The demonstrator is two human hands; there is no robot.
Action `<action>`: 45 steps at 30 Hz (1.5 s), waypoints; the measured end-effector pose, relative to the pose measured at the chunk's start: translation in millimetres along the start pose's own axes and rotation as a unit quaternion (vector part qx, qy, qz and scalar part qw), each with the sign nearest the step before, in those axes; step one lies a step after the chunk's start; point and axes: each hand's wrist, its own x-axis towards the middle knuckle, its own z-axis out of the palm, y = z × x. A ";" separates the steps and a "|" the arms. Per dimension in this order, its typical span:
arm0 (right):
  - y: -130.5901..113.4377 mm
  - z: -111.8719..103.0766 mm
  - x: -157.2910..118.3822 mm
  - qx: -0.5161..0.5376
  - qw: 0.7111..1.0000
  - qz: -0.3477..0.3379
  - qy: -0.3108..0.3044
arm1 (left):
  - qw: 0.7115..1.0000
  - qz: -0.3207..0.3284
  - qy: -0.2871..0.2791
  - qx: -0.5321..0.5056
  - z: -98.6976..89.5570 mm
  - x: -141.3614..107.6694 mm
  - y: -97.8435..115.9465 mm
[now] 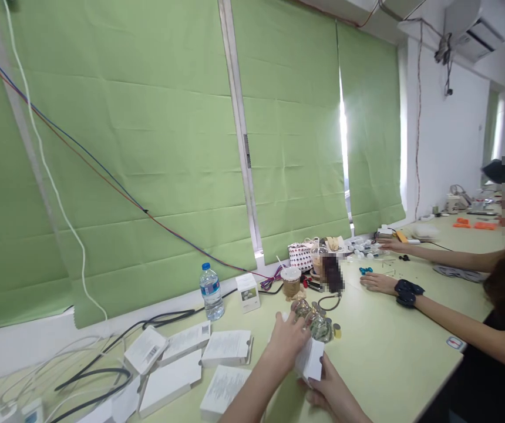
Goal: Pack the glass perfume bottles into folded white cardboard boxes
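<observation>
My right hand (323,385) grips a small white box (309,359) near the table's front, its thumb along the box's lower edge. Over the upper left of that box is my left hand (290,338), fingers bent and touching it or close to it; what lies beneath the fingers is hidden. Just behind my hands sit clear bags with green and brownish contents (320,329) and a small yellow item (337,331). Several white boxes (226,346) lie flat to the left of my left arm, and one white box with a picture (248,294) stands upright farther back.
A water bottle (211,294) stands by the windowsill. Black cables (168,320) and white cables run along the left. A lidded jar (291,283) and a patterned bag (300,257) are at the back. Another person's hands (380,284) rest over the table at right.
</observation>
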 end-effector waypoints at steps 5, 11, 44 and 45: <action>-6.0 2.5 -16.2 0.239 0.968 0.056 -0.047 | 1.000 0.005 -0.020 0.022 -6.8 2.5 6.6; -23.0 -0.2 -23.4 0.173 0.976 0.119 -0.051 | 0.998 0.003 -0.028 0.060 -12.3 -6.8 1.3; -115.7 -56.0 26.7 -0.718 0.609 -0.323 -0.089 | 0.658 -0.188 0.253 -0.684 56.6 -60.1 -52.5; -113.6 -54.1 24.2 -0.715 0.608 -0.336 -0.076 | 0.653 -0.192 0.251 -0.688 58.1 -60.8 -51.0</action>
